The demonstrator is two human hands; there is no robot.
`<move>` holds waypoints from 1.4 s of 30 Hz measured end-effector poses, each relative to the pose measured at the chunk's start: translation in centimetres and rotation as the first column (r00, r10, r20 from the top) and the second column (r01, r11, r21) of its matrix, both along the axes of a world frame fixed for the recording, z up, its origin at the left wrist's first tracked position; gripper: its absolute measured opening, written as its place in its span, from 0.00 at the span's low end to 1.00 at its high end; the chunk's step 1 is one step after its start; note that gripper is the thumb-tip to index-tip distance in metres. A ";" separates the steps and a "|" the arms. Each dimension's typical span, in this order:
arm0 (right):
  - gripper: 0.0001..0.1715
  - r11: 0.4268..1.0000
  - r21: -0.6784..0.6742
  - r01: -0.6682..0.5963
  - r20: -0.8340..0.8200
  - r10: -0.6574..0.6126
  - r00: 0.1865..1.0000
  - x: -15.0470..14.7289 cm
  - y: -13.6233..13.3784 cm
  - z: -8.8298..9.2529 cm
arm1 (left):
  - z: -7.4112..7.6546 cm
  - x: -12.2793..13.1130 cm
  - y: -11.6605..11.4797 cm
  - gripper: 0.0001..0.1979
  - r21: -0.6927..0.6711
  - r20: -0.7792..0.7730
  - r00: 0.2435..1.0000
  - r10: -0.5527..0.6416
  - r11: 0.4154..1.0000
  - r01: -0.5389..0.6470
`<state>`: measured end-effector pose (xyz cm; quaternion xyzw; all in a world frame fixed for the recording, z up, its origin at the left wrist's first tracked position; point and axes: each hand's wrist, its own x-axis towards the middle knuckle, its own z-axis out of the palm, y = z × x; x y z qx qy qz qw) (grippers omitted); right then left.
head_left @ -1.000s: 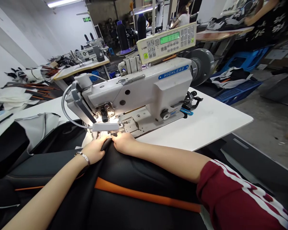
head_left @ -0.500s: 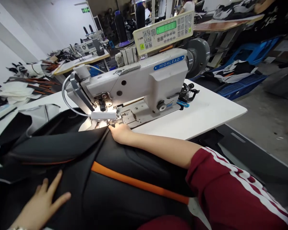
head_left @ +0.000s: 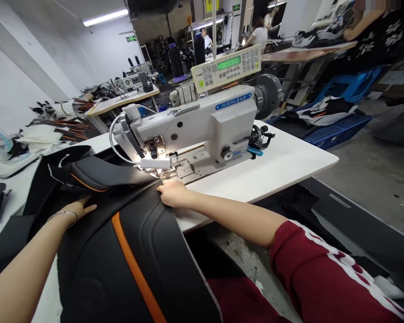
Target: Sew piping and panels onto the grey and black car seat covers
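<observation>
A black leather-like seat cover [head_left: 97, 269] with an orange stripe [head_left: 131, 264] hangs over the table's front edge, its upper part at the lit needle area of the sewing machine [head_left: 188, 121]. Close to the needle, my right hand [head_left: 173, 194] pinches the cover's edge. My left hand [head_left: 76, 211], a bracelet on its wrist, rests on the cover further left, fingers stretched with the thumb apart. Behind it a folded panel [head_left: 101, 172] with thin orange piping runs toward the needle. The stitching point itself is hard to make out.
The white table [head_left: 289, 152] carries the machine, with a control panel [head_left: 227, 69] above it. Blue scissors-like handles [head_left: 256, 152] lie by the machine's base. A blue crate [head_left: 336, 130] with fabric pieces stands right. Other people work behind.
My left hand has moved up and forward over the cover. The cover's lower part has swung round, its stripe now steeper. My right hand keeps its pinch near the needle.
</observation>
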<state>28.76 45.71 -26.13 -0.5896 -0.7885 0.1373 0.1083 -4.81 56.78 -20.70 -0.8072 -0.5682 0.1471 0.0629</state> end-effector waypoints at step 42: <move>0.27 0.935 0.303 -0.185 0.063 0.174 0.983 0.5 0.8 -3.9 | -3.5 19.2 -4.1 0.18 -0.082 0.044 0.920 -0.389 0.916 0.392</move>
